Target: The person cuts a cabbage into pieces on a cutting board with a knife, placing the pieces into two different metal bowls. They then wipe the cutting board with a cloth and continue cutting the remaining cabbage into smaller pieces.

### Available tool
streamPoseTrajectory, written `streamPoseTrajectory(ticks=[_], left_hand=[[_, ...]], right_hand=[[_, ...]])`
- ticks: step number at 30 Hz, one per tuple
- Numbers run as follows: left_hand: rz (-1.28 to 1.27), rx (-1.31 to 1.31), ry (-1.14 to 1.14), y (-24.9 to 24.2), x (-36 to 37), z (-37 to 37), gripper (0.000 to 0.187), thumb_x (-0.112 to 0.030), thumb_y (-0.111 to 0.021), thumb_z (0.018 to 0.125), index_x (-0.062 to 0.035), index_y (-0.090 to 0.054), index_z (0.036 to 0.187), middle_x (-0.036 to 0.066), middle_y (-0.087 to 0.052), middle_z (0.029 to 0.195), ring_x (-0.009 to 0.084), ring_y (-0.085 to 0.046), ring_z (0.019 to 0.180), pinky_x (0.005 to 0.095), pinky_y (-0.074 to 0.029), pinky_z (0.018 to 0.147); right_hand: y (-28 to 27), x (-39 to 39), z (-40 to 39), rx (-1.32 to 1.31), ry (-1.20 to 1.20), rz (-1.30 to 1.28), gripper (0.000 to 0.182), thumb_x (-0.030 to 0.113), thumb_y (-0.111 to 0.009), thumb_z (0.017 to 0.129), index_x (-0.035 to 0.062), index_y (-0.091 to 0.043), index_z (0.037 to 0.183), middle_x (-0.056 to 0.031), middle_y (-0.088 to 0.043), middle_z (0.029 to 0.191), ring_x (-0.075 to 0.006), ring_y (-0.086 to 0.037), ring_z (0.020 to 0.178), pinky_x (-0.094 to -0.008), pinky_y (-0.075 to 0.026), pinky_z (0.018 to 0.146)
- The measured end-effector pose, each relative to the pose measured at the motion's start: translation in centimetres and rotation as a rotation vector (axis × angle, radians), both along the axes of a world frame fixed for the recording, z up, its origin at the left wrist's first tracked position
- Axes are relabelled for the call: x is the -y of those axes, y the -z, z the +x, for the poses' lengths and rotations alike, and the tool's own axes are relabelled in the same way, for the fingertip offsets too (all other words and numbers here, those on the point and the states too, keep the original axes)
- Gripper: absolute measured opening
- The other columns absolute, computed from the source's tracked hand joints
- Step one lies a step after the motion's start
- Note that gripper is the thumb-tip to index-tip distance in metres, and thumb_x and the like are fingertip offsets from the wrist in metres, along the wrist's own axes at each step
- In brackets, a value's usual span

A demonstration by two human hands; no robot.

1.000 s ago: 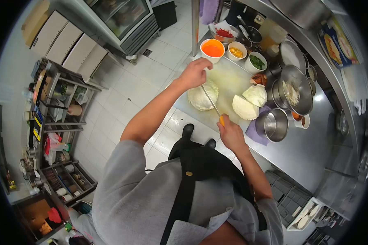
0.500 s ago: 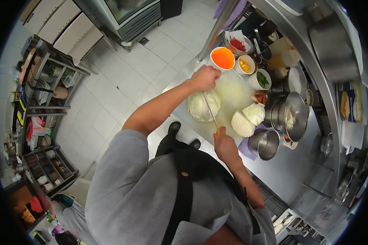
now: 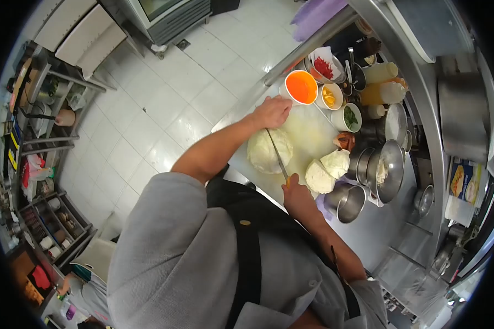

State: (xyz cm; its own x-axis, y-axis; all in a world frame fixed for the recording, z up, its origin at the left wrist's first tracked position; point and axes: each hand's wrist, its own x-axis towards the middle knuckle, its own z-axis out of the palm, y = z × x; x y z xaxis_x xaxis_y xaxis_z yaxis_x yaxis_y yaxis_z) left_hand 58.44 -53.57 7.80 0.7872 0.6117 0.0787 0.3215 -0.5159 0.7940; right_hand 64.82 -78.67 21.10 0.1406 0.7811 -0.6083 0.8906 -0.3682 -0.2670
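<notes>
A large pale cabbage half [image 3: 263, 156] lies on the cutting board [image 3: 307, 122]. Across its top runs the blade of a kitchen knife [image 3: 280, 159]. My right hand [image 3: 300, 198] is wrapped round the knife's yellow-orange handle, on the near side of the cabbage. At the blade's far end, my left hand [image 3: 274, 112] is closed over the tip area, fingers curled, with the tip itself hidden under it. Two cut cabbage wedges, one in front [image 3: 319, 176] and one behind [image 3: 336, 162], rest to the right, beside a brownish-red piece of food [image 3: 344, 141].
Behind the board stand tubs of orange liquid [image 3: 301, 88], yellow pieces [image 3: 329, 96] and green leaves [image 3: 351, 118]. Steel bowls [image 3: 387, 171] and a steel pot [image 3: 350, 204] line the right side. Bottles [image 3: 381, 93] stand under a metal shelf. Another person [image 3: 88, 293] is at lower left.
The view has shifted and my body leans further forward, hiding the boots seen before. Both hands keep their places on the knife, which still lies across the cabbage.
</notes>
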Motion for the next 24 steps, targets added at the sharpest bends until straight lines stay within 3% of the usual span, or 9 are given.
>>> streamPoseTrajectory(ticks=[4,8,10,13,14,17,21,22,24], left_hand=[[0.186,-0.083,0.010,0.0,0.0,0.1,0.010,-0.015,-0.046,0.090,-0.0097,-0.054,0.090,0.012,-0.059,0.095,0.0308,-0.054,0.100,0.0463,-0.040,0.088],[0.130,-0.151,-0.029,-1.5,1.5,-1.1,0.017,-0.017,-0.052,0.086,-0.0064,-0.056,0.098,0.014,-0.060,0.101,0.0330,-0.054,0.106,0.0459,-0.040,0.090],[0.195,-0.007,-0.134,-2.8,1.9,-2.2,0.030,-0.023,-0.058,0.084,-0.0041,-0.057,0.108,0.017,-0.060,0.109,0.0346,-0.053,0.111,0.0465,-0.040,0.095],[-0.043,-0.222,-0.662,-5.8,7.6,-4.2,0.062,-0.035,-0.069,0.080,0.0007,-0.048,0.126,0.024,-0.050,0.129,0.0355,-0.047,0.124,0.0470,-0.041,0.102],[-0.335,-0.435,-0.590,-9.4,9.4,-5.1,0.090,-0.048,-0.074,0.075,0.0056,-0.037,0.136,0.027,-0.037,0.143,0.0404,-0.046,0.128,0.0446,-0.040,0.107],[-0.508,-0.445,-0.664,-6.2,10.9,-5.0,0.097,-0.045,-0.077,0.073,0.0068,-0.032,0.140,0.028,-0.036,0.144,0.0409,-0.050,0.125,0.0464,-0.047,0.099],[-1.023,0.004,-0.659,-9.0,11.7,-8.6,0.092,-0.019,-0.072,0.073,-0.0027,-0.023,0.150,0.022,-0.045,0.139,0.0394,-0.056,0.117,0.0598,-0.053,0.084],[-1.070,0.082,-0.674,-8.8,11.8,-9.4,0.086,-0.007,-0.063,0.075,-0.0067,-0.023,0.150,0.018,-0.048,0.137,0.0390,-0.057,0.116,0.0620,-0.052,0.083],[-1.179,0.334,-0.613,-6.5,12.5,-11.0,0.083,-0.003,-0.061,0.076,-0.0066,-0.024,0.150,0.018,-0.047,0.138,0.0382,-0.056,0.118,0.0607,-0.052,0.085]], right_hand=[[6.3,1.3,0.6,0.002,0.092,0.083,0.033,0.027,-0.047,0.100,-0.0026,-0.039,0.112,-0.0308,-0.064,0.078,-0.0497,-0.064,0.076,-0.0583,-0.050,0.069],[9.9,2.9,-0.1,0.013,0.106,0.222,0.032,0.030,-0.047,0.100,0.0016,-0.040,0.113,-0.0291,-0.065,0.080,-0.0482,-0.065,0.077,-0.0580,-0.050,0.068],[9.9,3.6,0.8,0.024,0.091,0.288,0.034,0.032,-0.049,0.099,0.0029,-0.040,0.115,-0.0294,-0.065,0.078,-0.0484,-0.064,0.074,-0.0580,-0.050,0.067],[9.3,4.9,2.3,0.034,0.128,0.282,0.036,0.033,-0.050,0.098,0.0032,-0.040,0.116,-0.0288,-0.065,0.076,-0.0480,-0.064,0.072,-0.0584,-0.050,0.065],[9.6,5.6,3.0,0.022,0.131,0.331,0.038,0.034,-0.051,0.098,0.0031,-0.040,0.118,-0.0282,-0.064,0.074,-0.0479,-0.064,0.070,-0.0586,-0.050,0.063],[8.1,6.3,3.4,0.003,0.110,0.438,0.035,0.032,-0.055,0.096,0.0019,-0.046,0.113,-0.0291,-0.063,0.072,-0.0476,-0.063,0.069,-0.0573,-0.050,0.061],[6.6,8.9,2.6,-0.116,0.172,0.542,0.033,0.027,-0.060,0.094,0.0013,-0.046,0.109,-0.0286,-0.063,0.071,-0.0491,-0.062,0.068,-0.0571,-0.048,0.060],[6.2,9.6,2.2,-0.148,0.191,0.569,0.032,0.025,-0.061,0.094,0.0011,-0.045,0.108,-0.0283,-0.063,0.071,-0.0492,-0.061,0.068,-0.0571,-0.048,0.059],[5.1,10.8,1.5,-0.189,0.226,0.581,0.031,0.024,-0.061,0.094,0.0008,-0.045,0.107,-0.0274,-0.063,0.070,-0.0490,-0.061,0.067,-0.0566,-0.047,0.059]])
